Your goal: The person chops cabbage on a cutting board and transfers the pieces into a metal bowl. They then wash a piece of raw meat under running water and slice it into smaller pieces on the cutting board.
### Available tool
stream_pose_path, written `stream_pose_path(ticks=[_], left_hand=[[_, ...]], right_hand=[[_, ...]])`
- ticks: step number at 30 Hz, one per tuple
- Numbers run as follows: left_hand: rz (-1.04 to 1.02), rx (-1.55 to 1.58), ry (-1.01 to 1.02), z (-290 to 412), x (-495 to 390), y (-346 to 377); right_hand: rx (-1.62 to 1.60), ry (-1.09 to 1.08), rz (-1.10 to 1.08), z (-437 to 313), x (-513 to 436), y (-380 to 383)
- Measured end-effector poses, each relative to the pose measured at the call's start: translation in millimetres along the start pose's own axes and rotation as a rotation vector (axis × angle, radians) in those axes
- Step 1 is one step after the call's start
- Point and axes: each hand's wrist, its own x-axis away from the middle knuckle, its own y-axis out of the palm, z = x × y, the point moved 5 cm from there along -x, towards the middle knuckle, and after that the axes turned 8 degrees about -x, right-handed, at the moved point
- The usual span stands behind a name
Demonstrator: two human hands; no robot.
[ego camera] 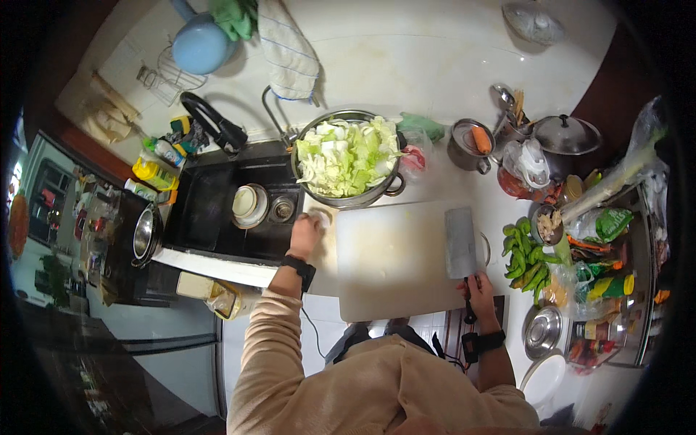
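A large cutting board [391, 261] lies before me at the counter's front edge. At its right side, my right hand [478, 285] is by the black handle of a cleaver [460, 242], whose broad blade rests flat over the board. Left of the board, between it and the sink, my left hand [307, 225] is closed in around a small whitish piece [324, 218] that partly shows at the fingers; what it is I cannot tell. Behind the board stands a steel pot [353, 202] heaped with cut cabbage leaves [348, 157].
The black sink [204, 201] at left holds stacked bowls [247, 204]. A lidded metal pot [470, 141] bears a carrot [480, 140]. Green peppers [527, 258] lie to the right, near a bowl of pale slices [548, 224] and a steel bowl [544, 329].
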Motion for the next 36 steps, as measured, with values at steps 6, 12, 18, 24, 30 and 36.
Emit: stream_pose_path(ticks=[6,12,18,24,30,36], left_hand=[[-0.061,0.154,-0.199,-1.1,-33.8,9.0],[0.2,-0.095,-0.115,19.7,1.7,-27.7],[0.05,0.196,-0.142,46.1,59.4,-34.1],[-0.01,0.351,-0.318,66.0,155.5,-22.5],[-0.374,0.417,-0.89,56.9,246.0,-9.1],[-0.634,1.568,-0.959,117.0,258.7,6.6]], right_hand=[[0.055,-0.041,-0.05,-1.4,-8.7,1.4],[0.131,-0.059,-0.149,-26.2,-56.5,9.5],[0.109,0.095,-0.266,-23.9,-80.6,37.4],[0.206,0.124,-0.435,-27.1,-49.6,59.3],[0.127,0.133,-0.442,-21.2,-21.9,63.6],[-0.048,0.072,-0.183,-11.2,0.1,24.0]])
